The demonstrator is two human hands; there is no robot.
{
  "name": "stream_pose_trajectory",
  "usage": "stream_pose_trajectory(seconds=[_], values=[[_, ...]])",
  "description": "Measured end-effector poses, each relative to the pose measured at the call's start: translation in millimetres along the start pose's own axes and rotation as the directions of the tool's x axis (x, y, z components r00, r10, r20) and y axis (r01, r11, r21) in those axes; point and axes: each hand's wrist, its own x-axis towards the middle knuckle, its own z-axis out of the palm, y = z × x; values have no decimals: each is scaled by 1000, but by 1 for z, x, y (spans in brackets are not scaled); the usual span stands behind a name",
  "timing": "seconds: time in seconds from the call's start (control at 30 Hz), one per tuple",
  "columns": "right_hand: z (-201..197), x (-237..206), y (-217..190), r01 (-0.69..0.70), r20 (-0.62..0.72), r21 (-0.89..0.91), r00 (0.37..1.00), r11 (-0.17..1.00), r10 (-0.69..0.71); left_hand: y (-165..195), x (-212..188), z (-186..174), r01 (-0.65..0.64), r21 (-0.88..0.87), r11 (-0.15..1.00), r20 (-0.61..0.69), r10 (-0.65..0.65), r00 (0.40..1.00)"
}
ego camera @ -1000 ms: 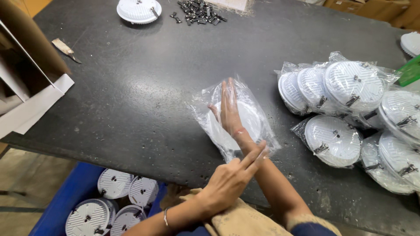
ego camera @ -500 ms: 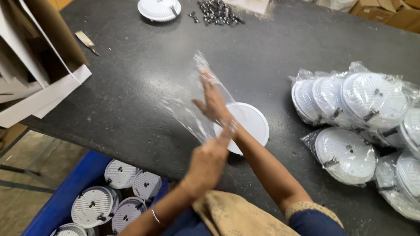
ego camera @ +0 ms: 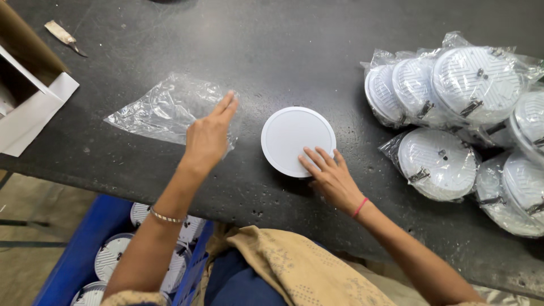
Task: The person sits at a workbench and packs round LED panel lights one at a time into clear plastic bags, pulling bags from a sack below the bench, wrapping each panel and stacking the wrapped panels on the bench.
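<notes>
Head view: left hand lies flat, fingers extended, pressing the right end of an empty clear plastic bag on the dark bench. Right hand is open, fingertips resting on the near edge of a round white lamp disc lying face-up mid-bench. Bagged lamps are heaped to the right. Blue crate of lamps sits below the bench.

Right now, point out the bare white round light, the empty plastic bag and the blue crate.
white round light [ego camera: 294,136], head view, on its flat white face.
empty plastic bag [ego camera: 161,107], head view, on the crumpled clear film.
blue crate [ego camera: 85,243], head view, on its near wall.
</notes>
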Motion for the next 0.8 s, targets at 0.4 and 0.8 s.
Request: stream_pose_trajectory(seconds=[0.4, 0.8], values=[[-5, 22, 11, -46, -486, 285, 854, 957, 186, 4, 9, -1, 52, -37, 998, 50, -50, 998], [57, -42, 59, 14, 371, 760, 811, -649, 452, 82, 4, 35, -90, -122, 988, 344, 127, 931]])
